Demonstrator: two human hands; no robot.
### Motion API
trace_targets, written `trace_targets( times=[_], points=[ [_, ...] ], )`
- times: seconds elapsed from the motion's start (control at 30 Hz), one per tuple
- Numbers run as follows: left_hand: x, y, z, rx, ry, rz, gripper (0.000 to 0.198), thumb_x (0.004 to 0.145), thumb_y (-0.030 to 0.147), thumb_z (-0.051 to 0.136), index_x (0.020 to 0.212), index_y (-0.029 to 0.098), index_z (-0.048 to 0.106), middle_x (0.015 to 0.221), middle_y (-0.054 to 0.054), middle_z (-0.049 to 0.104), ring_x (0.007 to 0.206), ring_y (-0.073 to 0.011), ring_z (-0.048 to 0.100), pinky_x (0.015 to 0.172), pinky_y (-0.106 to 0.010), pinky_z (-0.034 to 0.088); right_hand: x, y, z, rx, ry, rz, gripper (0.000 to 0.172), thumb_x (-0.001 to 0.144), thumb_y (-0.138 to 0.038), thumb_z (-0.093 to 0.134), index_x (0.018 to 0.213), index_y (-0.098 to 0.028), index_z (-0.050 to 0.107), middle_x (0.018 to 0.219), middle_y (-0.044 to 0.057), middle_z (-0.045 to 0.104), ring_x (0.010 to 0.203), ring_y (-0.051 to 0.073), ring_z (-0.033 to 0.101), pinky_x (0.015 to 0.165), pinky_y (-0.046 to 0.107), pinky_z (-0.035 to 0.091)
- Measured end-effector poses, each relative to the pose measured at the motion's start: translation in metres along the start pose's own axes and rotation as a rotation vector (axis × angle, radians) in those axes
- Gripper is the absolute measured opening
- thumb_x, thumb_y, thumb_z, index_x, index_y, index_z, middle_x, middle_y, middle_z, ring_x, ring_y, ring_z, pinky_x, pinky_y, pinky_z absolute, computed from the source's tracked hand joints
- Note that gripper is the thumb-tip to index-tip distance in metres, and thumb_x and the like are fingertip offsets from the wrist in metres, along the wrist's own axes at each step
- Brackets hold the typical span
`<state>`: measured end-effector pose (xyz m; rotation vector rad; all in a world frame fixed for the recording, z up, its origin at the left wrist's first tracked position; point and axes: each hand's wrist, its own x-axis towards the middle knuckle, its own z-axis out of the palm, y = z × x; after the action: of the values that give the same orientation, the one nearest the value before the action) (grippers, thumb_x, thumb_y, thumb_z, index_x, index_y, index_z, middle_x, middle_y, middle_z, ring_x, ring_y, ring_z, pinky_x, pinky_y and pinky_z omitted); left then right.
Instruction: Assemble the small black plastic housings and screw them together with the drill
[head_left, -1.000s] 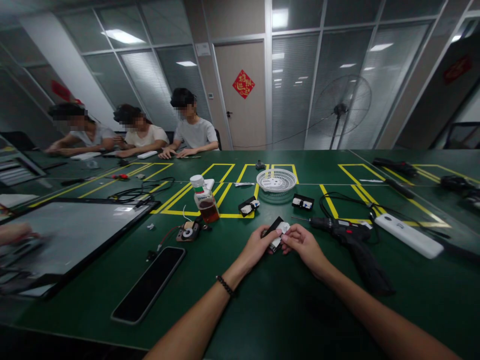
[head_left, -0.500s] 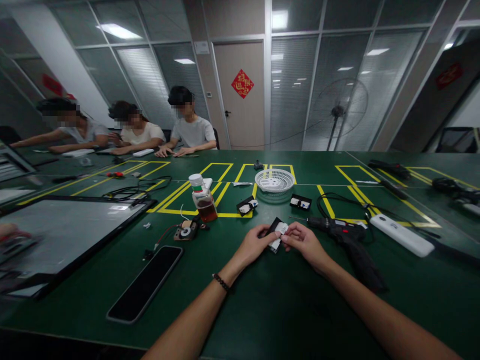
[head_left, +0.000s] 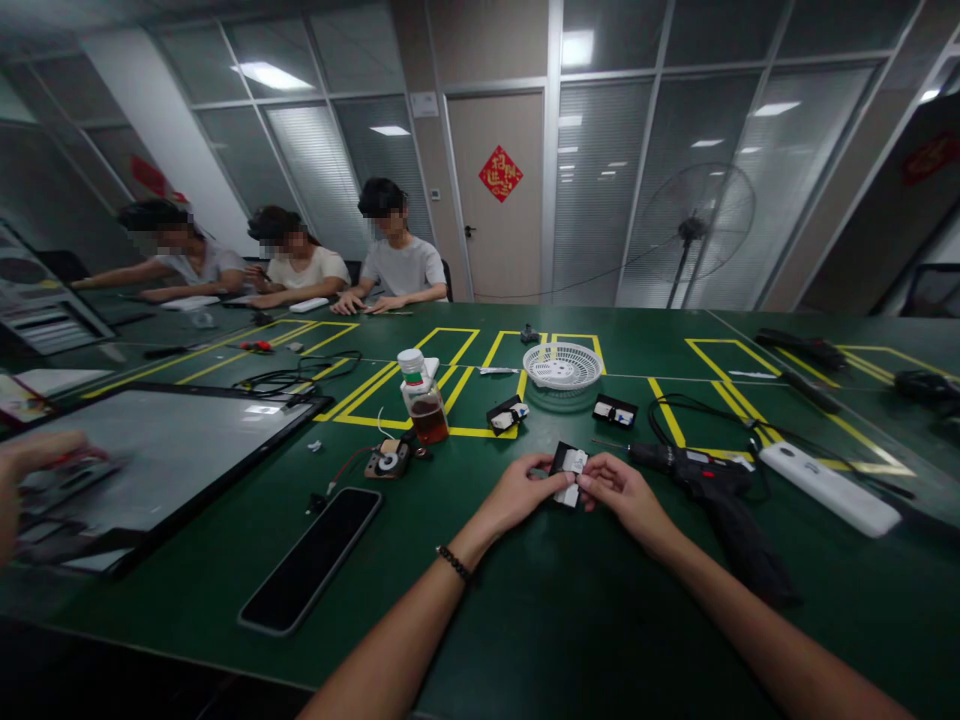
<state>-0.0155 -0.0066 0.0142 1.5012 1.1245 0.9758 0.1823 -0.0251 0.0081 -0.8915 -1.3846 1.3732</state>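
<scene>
My left hand (head_left: 519,494) grips a small black rectangular piece with white parts on it (head_left: 574,461), its thumb pressed on the white face. From the other side my right hand (head_left: 624,500) pinches the right edge of the same piece, thumb and forefinger at the white part. My fingers cover some of it, so its exact kind cannot be told. Two similar black-and-white pieces lie beyond my hands, one to the left (head_left: 508,415) and one to the right (head_left: 615,411). A black power drill (head_left: 724,495) rests beside my right forearm, its thin bit pointing left.
A phone (head_left: 311,562), a small motor with wires (head_left: 388,459) and a bottle of reddish liquid (head_left: 424,398) stand left. Behind is a white round basket (head_left: 562,367). A white power strip (head_left: 829,488) lies right. Another person's hand (head_left: 41,455) is over a framed panel (head_left: 217,440); several people sit across.
The camera has turned slightly left, so everything sits further right. The piece in my hands has turned to face me more squarely. At far left, another person's hand shows more.
</scene>
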Motion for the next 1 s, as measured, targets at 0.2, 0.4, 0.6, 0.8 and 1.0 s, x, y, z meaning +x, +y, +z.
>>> trace_targets(
  times=[0.2, 0.4, 0.6, 0.8, 1.0],
  points=[
    [0.0, -0.008, 0.004, -0.011, 0.084, -0.014, 0.055, 0.069, 0.05, 0.073, 0.109, 0.012, 0.066, 0.097, -0.01, 0.068, 0.076, -0.018, 0.061, 0.067, -0.026, 0.045, 0.001, -0.001, 0.002, -0.074, 0.04, -0.033, 0.024, 0.082, -0.039, 0.067, 0.096, -0.021, 0.06, 0.087, 0.003, 0.062, 0.077, 0.017, 0.06, 0.069, 0.03, 0.05],
    [0.0, -0.007, 0.009, -0.099, 0.046, -0.029, 0.05, 0.073, 0.05, 0.07, 0.107, 0.015, 0.067, 0.098, -0.009, 0.068, 0.08, -0.0188, 0.063, 0.067, -0.026, 0.046, 0.003, 0.003, -0.001, -0.112, 0.213, -0.007, 0.039, 0.075, -0.039, 0.074, 0.106, -0.023, 0.059, 0.096, 0.003, 0.063, 0.085, 0.018, 0.06, 0.078, 0.031, 0.05],
    [-0.001, -0.001, 0.012, -0.234, -0.021, -0.081, 0.046, 0.075, 0.048, 0.069, 0.109, 0.016, 0.067, 0.1, -0.009, 0.069, 0.087, -0.0209, 0.065, 0.073, -0.028, 0.049, 0.0, -0.004, 0.003, 0.167, 0.063, 0.177, 0.044, 0.077, -0.041, 0.072, 0.117, -0.025, 0.06, 0.113, 0.007, 0.065, 0.101, 0.024, 0.063, 0.089, 0.04, 0.05],
    [-0.002, 0.004, 0.013, -0.285, -0.059, -0.12, 0.045, 0.076, 0.049, 0.068, 0.106, 0.015, 0.068, 0.102, -0.01, 0.068, 0.092, -0.0224, 0.064, 0.075, -0.03, 0.051, -0.001, -0.011, 0.007, 0.219, 0.06, 0.146, 0.044, 0.074, -0.04, 0.074, 0.112, -0.022, 0.064, 0.11, 0.007, 0.069, 0.1, 0.026, 0.065, 0.092, 0.041, 0.048],
    [-0.005, 0.009, 0.011, -0.378, -0.155, -0.167, 0.046, 0.077, 0.048, 0.067, 0.109, 0.016, 0.068, 0.107, -0.012, 0.068, 0.096, -0.023, 0.064, 0.082, -0.032, 0.05, -0.001, -0.01, 0.008, 0.173, 0.083, 0.135, 0.042, 0.076, -0.04, 0.073, 0.112, -0.021, 0.065, 0.112, 0.008, 0.069, 0.102, 0.027, 0.064, 0.089, 0.039, 0.049]
  ],
)
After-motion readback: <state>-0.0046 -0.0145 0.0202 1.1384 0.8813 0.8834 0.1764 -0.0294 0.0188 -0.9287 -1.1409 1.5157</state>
